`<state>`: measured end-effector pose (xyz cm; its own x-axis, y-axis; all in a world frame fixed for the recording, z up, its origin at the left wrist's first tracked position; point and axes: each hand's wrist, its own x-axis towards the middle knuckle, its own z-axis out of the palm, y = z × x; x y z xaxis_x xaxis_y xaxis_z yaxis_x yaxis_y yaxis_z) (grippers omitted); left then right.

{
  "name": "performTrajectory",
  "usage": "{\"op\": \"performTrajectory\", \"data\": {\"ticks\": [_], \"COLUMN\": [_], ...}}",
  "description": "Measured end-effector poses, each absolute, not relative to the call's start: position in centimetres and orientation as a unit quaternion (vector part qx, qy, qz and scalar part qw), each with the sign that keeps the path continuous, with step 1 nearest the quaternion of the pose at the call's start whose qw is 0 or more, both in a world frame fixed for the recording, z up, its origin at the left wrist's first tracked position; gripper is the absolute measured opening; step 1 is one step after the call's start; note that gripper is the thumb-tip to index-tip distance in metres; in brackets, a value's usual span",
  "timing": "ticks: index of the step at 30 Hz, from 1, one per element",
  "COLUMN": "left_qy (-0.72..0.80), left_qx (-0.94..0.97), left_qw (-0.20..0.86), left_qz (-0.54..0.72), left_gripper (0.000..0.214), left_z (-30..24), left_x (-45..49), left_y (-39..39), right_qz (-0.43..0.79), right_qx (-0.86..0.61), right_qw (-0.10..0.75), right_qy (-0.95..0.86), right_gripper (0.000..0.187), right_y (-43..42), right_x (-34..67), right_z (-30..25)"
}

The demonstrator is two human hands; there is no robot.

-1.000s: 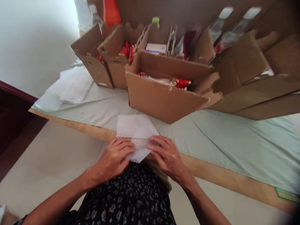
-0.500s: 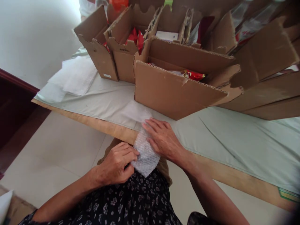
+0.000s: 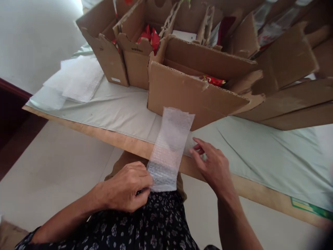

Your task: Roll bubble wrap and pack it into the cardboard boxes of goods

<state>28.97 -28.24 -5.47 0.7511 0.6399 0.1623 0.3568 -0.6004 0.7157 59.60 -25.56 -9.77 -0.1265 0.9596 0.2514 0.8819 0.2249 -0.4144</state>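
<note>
My left hand [image 3: 127, 187] is closed on the lower end of a strip of white bubble wrap [image 3: 170, 146], held at my lap just below the table edge. The strip stands up from the grip and its top reaches the front of the nearest cardboard box [image 3: 192, 97]. My right hand [image 3: 212, 163] hovers just right of the strip over the table edge [image 3: 125, 140], fingers loosely curled with the fingertips near the strip and nothing in them that I can see.
Several open cardboard boxes [image 3: 135, 48] with red packets stand on a pale green cloth [image 3: 260, 156] covering the table. A stack of white sheets [image 3: 75, 81] lies at the table's left end. Pale floor tiles lie on the left.
The bubble wrap has unrolled from a folded bundle into a long upright strip. My right hand has come off it and moved to the right. My left hand keeps its grip.
</note>
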Motion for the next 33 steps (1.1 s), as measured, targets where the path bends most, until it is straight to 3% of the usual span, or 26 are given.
{"op": "performTrajectory", "data": {"ticks": [2, 5, 8, 10, 13, 18, 25, 29, 33], "left_qy": [0.254, 0.214, 0.280, 0.351, 0.434, 0.460, 0.397, 0.419, 0.417], "left_qx": [0.870, 0.867, 0.858, 0.848, 0.837, 0.847, 0.864, 0.872, 0.857], "left_qw": [0.384, 0.427, 0.417, 0.389, 0.322, 0.258, 0.255, 0.210, 0.144], "left_qz": [0.176, 0.144, 0.109, 0.086, 0.079, 0.066, 0.175, 0.143, 0.265], "left_gripper": [0.016, 0.015, 0.016, 0.016, 0.036, 0.054, 0.047, 0.044, 0.040], "left_z": [-4.7, -3.9, -4.5, -5.8, -7.8, -8.9, -8.6, -9.5, -9.1], "left_x": [29.4, 30.3, 31.3, 31.9, 32.4, 32.7, 33.5, 34.0, 33.0], "left_y": [-27.7, -26.5, -24.7, -23.5, -22.4, -22.7, -22.5, -21.8, -23.6], "right_qz": [0.096, 0.222, 0.317, 0.309, 0.236, 0.059, 0.059, 0.021, 0.064], "right_qx": [-0.559, -0.419, -0.389, -0.454, -0.551, -0.563, -0.455, -0.472, -0.449], "right_qw": [0.244, 0.205, 0.194, 0.235, 0.297, 0.367, 0.244, 0.262, 0.291], "right_qy": [-0.786, -0.856, -0.843, -0.802, -0.743, -0.738, -0.854, -0.841, -0.842], "right_gripper": [0.040, 0.058, 0.077, 0.068, 0.046, 0.055, 0.047, 0.038, 0.036], "right_y": [-27.6, -30.0, -31.0, -30.8, -30.1, -30.8, -32.5, -31.8, -30.9], "right_x": [60.3, 60.4, 59.3, 58.0, 55.9, 55.6, 57.3, 57.3, 57.5], "right_z": [-8.1, -5.8, -6.2, -8.0, -11.0, -11.0, -11.1, -13.0, -12.7]}}
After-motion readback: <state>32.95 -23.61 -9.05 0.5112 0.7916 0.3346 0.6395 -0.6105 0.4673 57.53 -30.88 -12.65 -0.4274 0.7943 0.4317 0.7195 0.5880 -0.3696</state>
